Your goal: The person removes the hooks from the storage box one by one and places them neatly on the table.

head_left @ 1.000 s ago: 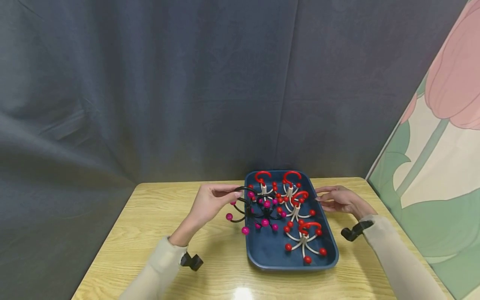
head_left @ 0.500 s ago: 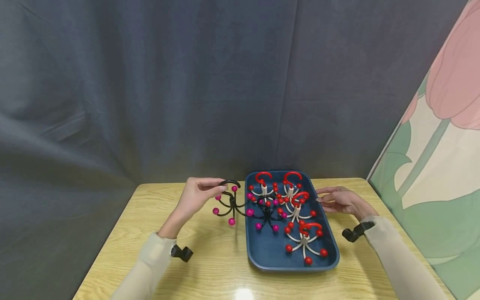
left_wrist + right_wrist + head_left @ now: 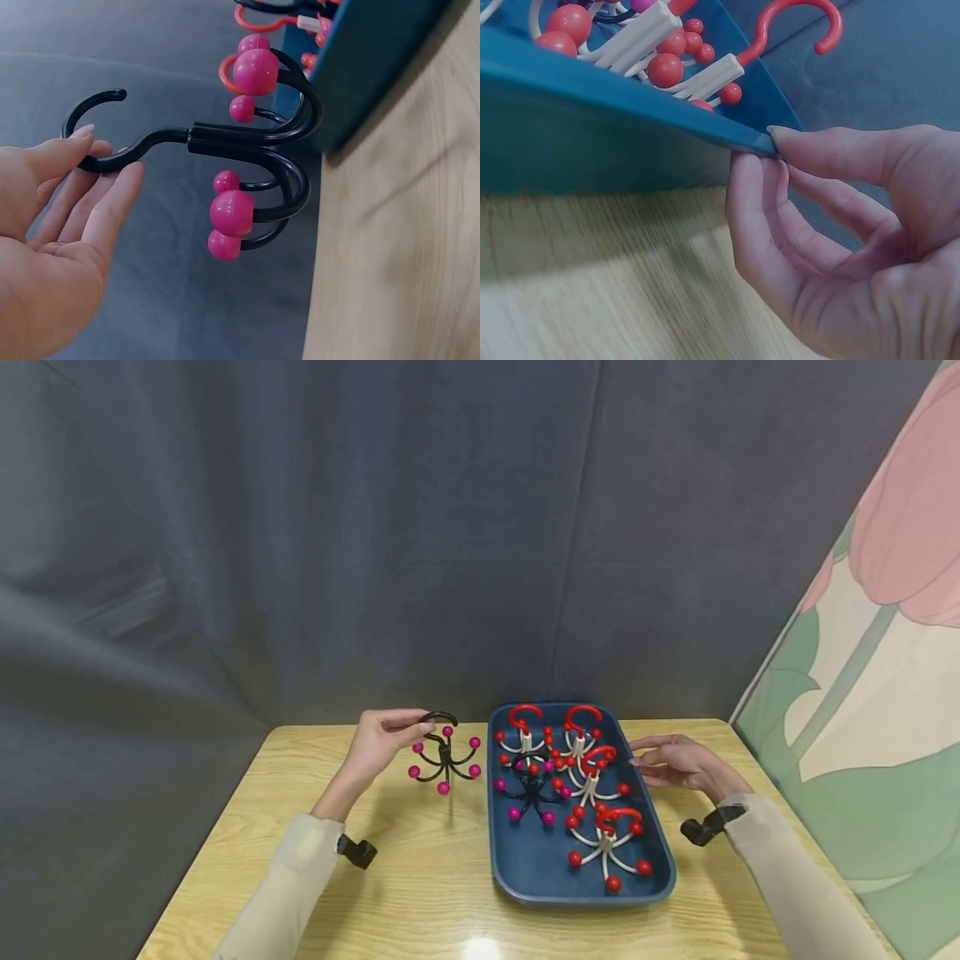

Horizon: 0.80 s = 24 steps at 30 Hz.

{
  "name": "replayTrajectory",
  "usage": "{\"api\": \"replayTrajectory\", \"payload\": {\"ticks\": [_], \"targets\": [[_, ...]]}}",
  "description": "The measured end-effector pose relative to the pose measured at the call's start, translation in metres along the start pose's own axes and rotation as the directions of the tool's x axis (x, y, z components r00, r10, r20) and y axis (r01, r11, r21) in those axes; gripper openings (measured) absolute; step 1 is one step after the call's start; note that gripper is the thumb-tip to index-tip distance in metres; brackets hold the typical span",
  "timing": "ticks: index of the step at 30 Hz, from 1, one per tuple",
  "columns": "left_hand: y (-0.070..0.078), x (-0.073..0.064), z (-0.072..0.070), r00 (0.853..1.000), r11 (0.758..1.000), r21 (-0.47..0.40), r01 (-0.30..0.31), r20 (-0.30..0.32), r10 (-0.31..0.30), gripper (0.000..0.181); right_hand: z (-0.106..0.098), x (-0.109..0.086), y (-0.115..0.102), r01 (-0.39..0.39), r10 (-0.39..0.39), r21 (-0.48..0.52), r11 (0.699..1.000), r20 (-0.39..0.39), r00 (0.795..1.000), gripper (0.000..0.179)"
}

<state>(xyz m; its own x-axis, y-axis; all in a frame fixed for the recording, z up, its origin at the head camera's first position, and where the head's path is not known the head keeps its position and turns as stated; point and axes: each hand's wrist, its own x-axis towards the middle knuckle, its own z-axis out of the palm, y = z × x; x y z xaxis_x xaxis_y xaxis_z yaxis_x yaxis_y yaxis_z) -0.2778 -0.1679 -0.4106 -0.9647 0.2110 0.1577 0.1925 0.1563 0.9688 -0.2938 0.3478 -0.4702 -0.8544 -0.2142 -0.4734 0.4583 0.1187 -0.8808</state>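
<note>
My left hand [image 3: 384, 742] pinches the curved top of a black hanger hook [image 3: 445, 755] between thumb and fingers. Several prongs with pink ball tips spread from its stem; it hangs over the table, left of the tray. In the left wrist view, the thumb and fingers of my left hand [image 3: 71, 217] meet on the bend of the hook. My right hand [image 3: 678, 762] pinches the right rim of a blue tray [image 3: 536, 872], thumb inside and fingers outside, as the right wrist view shows. A second black hanger hook [image 3: 532, 791] with pink balls stands in the tray.
Also in the tray, along its back and right side, are several white hanger hooks [image 3: 606, 843] with red tops and red balls. The tray sits on a light wooden table [image 3: 427, 877]. A dark curtain [image 3: 420, 568] hangs behind, a flower-patterned panel [image 3: 862, 693] at the right.
My left hand has carried the black hanger hook leftward, from over the tray's left side to over the table. The right hand keeps its hold on the rim.
</note>
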Motion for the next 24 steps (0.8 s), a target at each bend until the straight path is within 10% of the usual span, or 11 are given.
{"api": "replayTrajectory", "payload": {"ticks": [24], "targets": [[-0.053, 0.038, -0.017, 0.985, 0.993, -0.022, 0.117, -0.124, -0.119, 0.034, 0.0, -0.001, -0.001, -0.024, 0.024, 0.01, 1.0, 0.003, 1.0, 0.04]]}}
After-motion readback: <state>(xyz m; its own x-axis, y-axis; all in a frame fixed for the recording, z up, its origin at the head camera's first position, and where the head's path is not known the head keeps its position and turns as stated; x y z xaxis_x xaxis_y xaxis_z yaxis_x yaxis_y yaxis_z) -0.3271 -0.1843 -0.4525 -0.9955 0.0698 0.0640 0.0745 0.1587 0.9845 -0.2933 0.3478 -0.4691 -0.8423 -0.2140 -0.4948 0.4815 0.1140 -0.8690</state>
